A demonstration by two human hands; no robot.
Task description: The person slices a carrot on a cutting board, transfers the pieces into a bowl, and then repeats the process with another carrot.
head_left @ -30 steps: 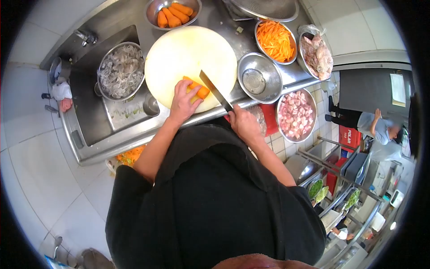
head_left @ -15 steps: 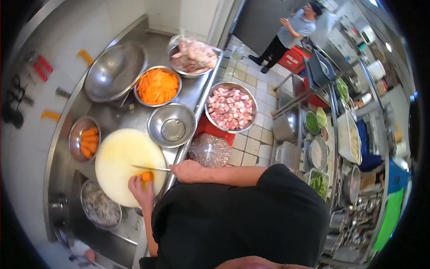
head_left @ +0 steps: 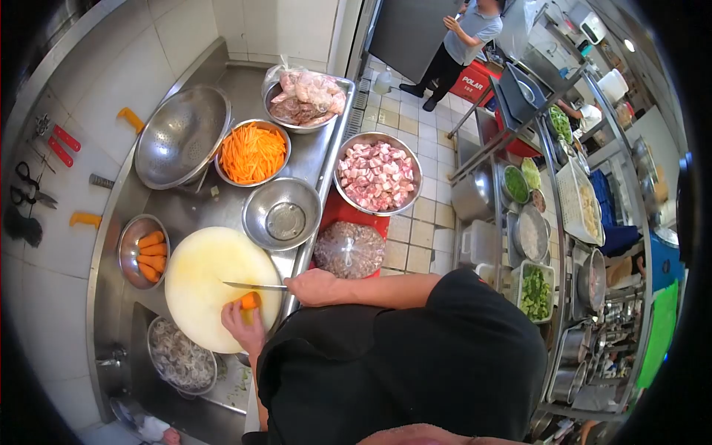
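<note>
On the round pale cutting board (head_left: 204,278) lies a piece of carrot (head_left: 251,300), cut at one end. My left hand (head_left: 241,326) is closed around it near the board's lower right edge. With my right hand (head_left: 315,287) I grip a knife (head_left: 256,285) by its handle. The blade points left over the board, just above the carrot piece and apart from it. Left of the board, a metal bowl (head_left: 126,259) holds several peeled carrots (head_left: 152,256). Beyond the board are an almost bare metal bowl (head_left: 259,226) and a bowl of shredded carrot (head_left: 252,153).
A colander (head_left: 182,137) and a bowl of bagged raw meat (head_left: 305,100) stand farther back. Right of the counter are a bowl of diced meat (head_left: 378,174) and a filled plastic bag (head_left: 350,251). A sink (head_left: 141,326) is lower left. Another person (head_left: 463,44) stands near a doorway.
The whole view has shifted slightly. My left hand still holds the carrot piece and my right hand the knife; their arrangement is nearly the same.
</note>
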